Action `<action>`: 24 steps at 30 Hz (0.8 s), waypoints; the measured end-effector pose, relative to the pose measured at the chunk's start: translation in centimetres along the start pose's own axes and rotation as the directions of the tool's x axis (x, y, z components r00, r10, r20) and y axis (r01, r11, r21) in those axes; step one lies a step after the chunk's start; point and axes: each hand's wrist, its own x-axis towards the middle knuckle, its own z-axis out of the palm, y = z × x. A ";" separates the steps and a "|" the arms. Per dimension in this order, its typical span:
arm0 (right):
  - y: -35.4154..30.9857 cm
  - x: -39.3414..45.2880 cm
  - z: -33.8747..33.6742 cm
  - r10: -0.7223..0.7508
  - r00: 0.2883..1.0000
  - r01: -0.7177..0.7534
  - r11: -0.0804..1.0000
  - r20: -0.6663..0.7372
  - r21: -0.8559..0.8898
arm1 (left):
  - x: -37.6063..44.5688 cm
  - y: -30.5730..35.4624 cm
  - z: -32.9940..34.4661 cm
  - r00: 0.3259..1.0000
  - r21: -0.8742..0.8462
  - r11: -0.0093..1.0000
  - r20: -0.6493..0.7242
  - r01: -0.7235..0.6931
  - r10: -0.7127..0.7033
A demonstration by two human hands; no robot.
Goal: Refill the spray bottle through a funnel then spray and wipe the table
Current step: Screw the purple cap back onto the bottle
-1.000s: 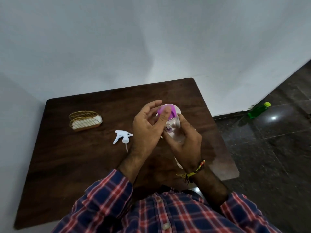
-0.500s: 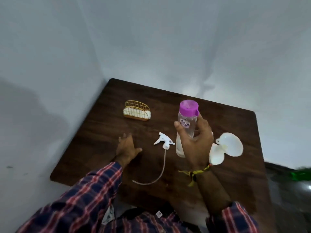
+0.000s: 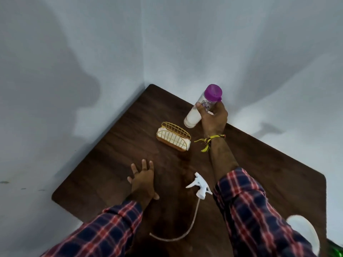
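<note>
My right hand point(image 3: 213, 117) grips a clear bottle with a purple cap point(image 3: 203, 105) and holds it tilted just above the far part of the dark wooden table point(image 3: 111, 164). The white spray trigger head point(image 3: 199, 185) lies on the table near me, its long tube point(image 3: 185, 232) curling toward the front edge. My left hand point(image 3: 143, 180) rests flat on the table with fingers spread, holding nothing. A white funnel point(image 3: 304, 232) shows at the lower right, partly hidden by my right sleeve.
A gold wire holder with white cloth or sponge inside point(image 3: 173, 136) stands on the table just left of my right wrist. White walls meet in a corner behind the table. Something green point(image 3: 334, 250) shows at the bottom right corner.
My right hand has carried the capped bottle away from me to the far side of the table. My left hand let go of the cap earlier and now lies flat. The view has swung left.
</note>
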 end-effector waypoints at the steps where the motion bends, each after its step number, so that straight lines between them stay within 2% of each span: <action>1: 0.3 0.8 1.0 -0.002 1.000 0.002 1.000 0.026 -0.021 | 0.1 -0.1 0.1 1.000 -0.002 1.000 0.000 0.000 0.000; 5: 1.4 3.3 4.5 0.017 0.993 -0.004 0.994 0.117 -0.110 | 0.3 0.0 0.0 1.000 -0.004 1.000 0.023 0.008 -0.008; 12: 2.9 5.1 6.5 0.034 0.994 -0.013 0.982 0.105 -0.191 | 0.5 0.2 -0.3 0.998 0.000 1.000 0.054 0.015 -0.015; 16: 3.6 5.0 6.7 0.051 0.986 -0.012 0.971 0.157 -0.240 | 0.5 0.3 -0.5 0.998 0.005 1.000 0.064 0.015 -0.016; 24: 3.4 3.7 5.8 0.132 0.987 -0.102 0.956 0.093 -0.276 | -0.2 0.5 -0.5 1.000 0.009 1.000 0.018 0.009 -0.009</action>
